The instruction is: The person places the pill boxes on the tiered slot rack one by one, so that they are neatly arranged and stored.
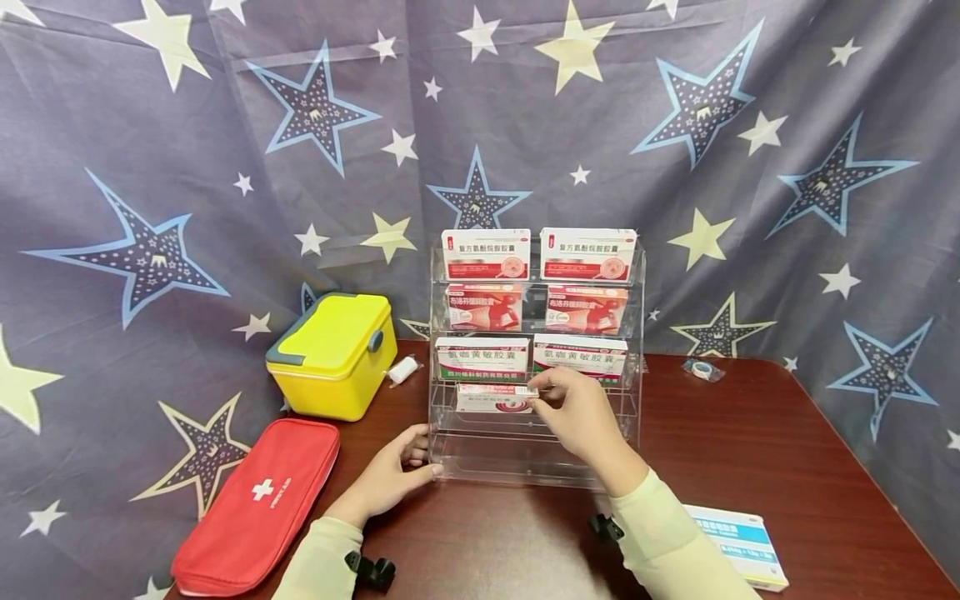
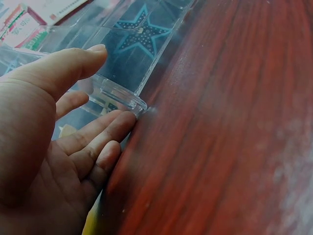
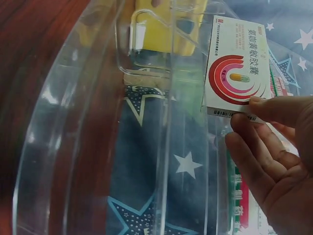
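My right hand (image 1: 583, 414) pinches the end of a small white medicine box (image 3: 237, 66) with a red arc print, between thumb and fingers. In the head view this box (image 1: 491, 400) is at the left of the fourth tier of a clear tiered display rack (image 1: 517, 457). At the rack's lower left side is my left hand (image 1: 392, 471), its thumb apart from the loosely bent fingers (image 2: 105, 132), which touch the rack's edge. Above the pinched box stand green-and-white boxes (image 1: 482, 360), red boxes (image 1: 485, 310) and white-and-red boxes (image 1: 486, 256), in pairs.
Left of the rack are a yellow box (image 1: 330, 354) with a handle and a red first aid pouch (image 1: 258, 504). A small white roll (image 1: 403, 369) lies between yellow box and rack. On the right are a blue-and-white box (image 1: 738, 546) and a wrapped tape roll (image 1: 703, 370).
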The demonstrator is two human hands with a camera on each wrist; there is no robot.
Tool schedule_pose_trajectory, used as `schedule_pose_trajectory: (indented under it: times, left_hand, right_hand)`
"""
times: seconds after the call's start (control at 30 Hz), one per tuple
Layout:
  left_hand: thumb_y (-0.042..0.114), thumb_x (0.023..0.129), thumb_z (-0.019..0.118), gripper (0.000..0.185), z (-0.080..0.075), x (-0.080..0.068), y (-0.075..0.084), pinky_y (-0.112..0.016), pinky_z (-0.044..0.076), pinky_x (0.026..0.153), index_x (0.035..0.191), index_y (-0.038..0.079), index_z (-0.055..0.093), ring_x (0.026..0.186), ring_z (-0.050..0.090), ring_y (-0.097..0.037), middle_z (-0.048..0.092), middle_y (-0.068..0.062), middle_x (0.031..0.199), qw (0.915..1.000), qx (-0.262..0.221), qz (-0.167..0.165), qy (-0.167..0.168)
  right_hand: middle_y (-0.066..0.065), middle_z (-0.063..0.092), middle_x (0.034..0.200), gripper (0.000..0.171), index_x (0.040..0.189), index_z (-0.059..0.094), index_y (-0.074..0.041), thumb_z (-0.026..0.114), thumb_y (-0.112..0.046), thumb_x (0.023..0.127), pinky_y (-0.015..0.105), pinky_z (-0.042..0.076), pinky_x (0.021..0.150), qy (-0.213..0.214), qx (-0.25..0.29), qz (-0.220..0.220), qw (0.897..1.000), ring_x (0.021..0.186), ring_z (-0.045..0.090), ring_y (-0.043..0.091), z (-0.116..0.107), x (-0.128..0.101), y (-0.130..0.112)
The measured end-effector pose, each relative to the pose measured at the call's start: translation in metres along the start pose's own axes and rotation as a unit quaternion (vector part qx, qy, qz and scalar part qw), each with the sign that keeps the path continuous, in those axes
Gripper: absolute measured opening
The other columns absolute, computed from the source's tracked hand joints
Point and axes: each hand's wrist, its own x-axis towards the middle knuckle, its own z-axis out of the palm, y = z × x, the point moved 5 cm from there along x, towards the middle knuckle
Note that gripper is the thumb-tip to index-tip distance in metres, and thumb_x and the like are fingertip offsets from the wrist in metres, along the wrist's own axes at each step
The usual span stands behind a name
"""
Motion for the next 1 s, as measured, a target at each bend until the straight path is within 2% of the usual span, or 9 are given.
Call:
schedule_pose_trajectory:
  times: [0.3, 0.57, 1.0]
  left_hand:
    - [0.027, 0.093, 0.083, 0.06, 0.0, 0.0, -0.002, -0.038, 0.052, 0.093, 0.144, 0.015, 0.054, 0.104, 0.068, -0.021, 0.069, -0.006, 0.118, 1.0, 0.004, 0.001, -0.001]
    - [0.027, 0.093, 0.083, 0.06, 0.0, 0.001, -0.003, -0.038, 0.053, 0.092, 0.144, 0.015, 0.054, 0.103, 0.068, -0.02, 0.069, -0.005, 0.118, 1.0, 0.003, 0.004, -0.001]
    - [0.027, 0.093, 0.083, 0.059, 0.001, 0.001, -0.002, -0.037, 0.052, 0.093, 0.144, 0.016, 0.054, 0.105, 0.067, -0.021, 0.069, -0.007, 0.121, 1.0, 0.004, 0.006, -0.002]
  right_hand:
    - [-0.01, 0.074, 0.092, 0.018, 0.103, 0.079, -0.021, 0.087, -0.013, 0.088, 0.029, 0.056, 0.066, -0.007, -0.002, 0.009, 1.0, 0.075, 0.068, 0.001, 0.011, -0.003, 0.001]
    - [-0.008, 0.073, 0.096, 0.016, 0.102, 0.08, -0.019, 0.086, -0.012, 0.089, 0.026, 0.056, 0.068, -0.008, -0.005, -0.019, 1.0, 0.075, 0.067, 0.002, 0.02, -0.006, -0.002]
    - [-0.012, 0.071, 0.095, 0.015, 0.1, 0.078, -0.022, 0.086, -0.015, 0.09, 0.027, 0.056, 0.068, -0.018, -0.016, -0.024, 0.999, 0.076, 0.064, 0.001, 0.031, -0.008, 0.003]
